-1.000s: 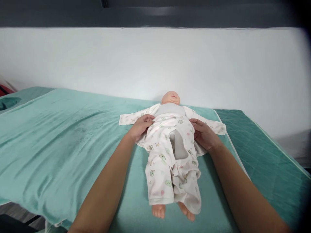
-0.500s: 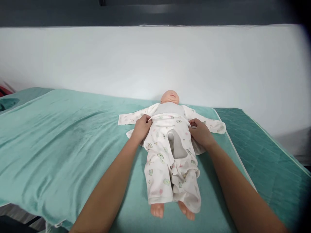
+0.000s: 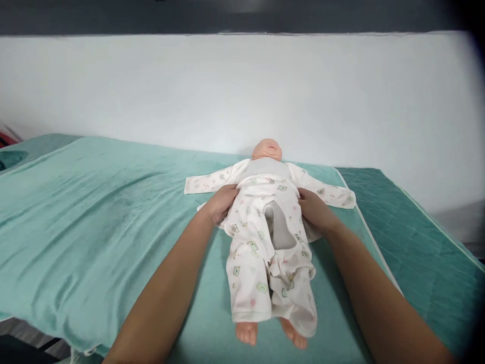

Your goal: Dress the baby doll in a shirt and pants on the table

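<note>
A baby doll (image 3: 267,150) lies on its back, its arms spread inside a white printed top (image 3: 215,180) that lies open over a grey torso. White printed trousers (image 3: 250,247) with an open crotch cover its waist and legs, and both feet stick out below the cuffs. My left hand (image 3: 223,202) is closed on the trousers at the waist's left side, its fingertips partly hidden by the cloth. On the opposite side, my right hand (image 3: 315,208) is curled on the waist of the trousers, with its fingertips tucked out of sight.
A green cover (image 3: 94,217) with folds spreads under the doll and far to the left. To the right, past a pale edge, lies a darker green quilted surface (image 3: 401,227). A white wall (image 3: 151,91) stands right behind the doll's head.
Both hands have shifted from pinching the waistband's edges to reaching further around the waist's sides, hiding more of the fingers. The doll lies almost the same; the view has tilted slightly.
</note>
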Available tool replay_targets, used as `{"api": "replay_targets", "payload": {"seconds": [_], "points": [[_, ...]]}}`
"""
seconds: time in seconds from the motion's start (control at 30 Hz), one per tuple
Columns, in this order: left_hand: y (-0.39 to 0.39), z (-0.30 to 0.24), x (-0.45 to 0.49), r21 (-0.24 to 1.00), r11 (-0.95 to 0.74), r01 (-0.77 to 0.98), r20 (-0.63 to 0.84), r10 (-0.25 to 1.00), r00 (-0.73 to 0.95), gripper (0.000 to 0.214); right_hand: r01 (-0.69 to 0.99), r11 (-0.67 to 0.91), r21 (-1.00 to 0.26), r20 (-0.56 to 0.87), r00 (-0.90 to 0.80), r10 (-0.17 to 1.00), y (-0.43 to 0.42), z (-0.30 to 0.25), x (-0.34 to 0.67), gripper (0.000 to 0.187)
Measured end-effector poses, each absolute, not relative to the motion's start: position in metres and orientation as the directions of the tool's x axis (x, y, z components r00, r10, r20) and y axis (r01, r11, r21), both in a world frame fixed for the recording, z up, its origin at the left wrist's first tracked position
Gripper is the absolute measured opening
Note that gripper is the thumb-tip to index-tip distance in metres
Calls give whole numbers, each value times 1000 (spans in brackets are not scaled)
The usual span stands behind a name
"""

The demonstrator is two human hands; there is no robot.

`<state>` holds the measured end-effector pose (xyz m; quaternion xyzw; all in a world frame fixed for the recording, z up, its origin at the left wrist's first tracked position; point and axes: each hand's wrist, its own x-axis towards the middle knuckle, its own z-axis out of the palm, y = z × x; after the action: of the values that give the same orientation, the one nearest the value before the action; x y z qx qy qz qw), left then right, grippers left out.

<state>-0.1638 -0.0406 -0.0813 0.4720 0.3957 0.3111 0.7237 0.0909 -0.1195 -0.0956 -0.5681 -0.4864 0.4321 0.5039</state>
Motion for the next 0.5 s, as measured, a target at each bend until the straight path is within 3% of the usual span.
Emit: {"api": "replay_targets", "payload": {"seconds": [0.1, 0.23, 0.5], "points": [[-41, -79, -162, 909, 387, -156, -265, 824, 501, 38, -100, -8, -995, -18, 95, 995, -123, -96, 85, 28], [-41, -79, -163, 902, 387, -191, -248, 827, 504, 46, -266, -5, -964, -27, 79, 996, -125, -91, 79, 39], [-40, -83, -161, 869, 410, -278, -205, 809, 550, 45, -354, 23, -935, -9, 89, 996, -121, -94, 81, 37]]}}
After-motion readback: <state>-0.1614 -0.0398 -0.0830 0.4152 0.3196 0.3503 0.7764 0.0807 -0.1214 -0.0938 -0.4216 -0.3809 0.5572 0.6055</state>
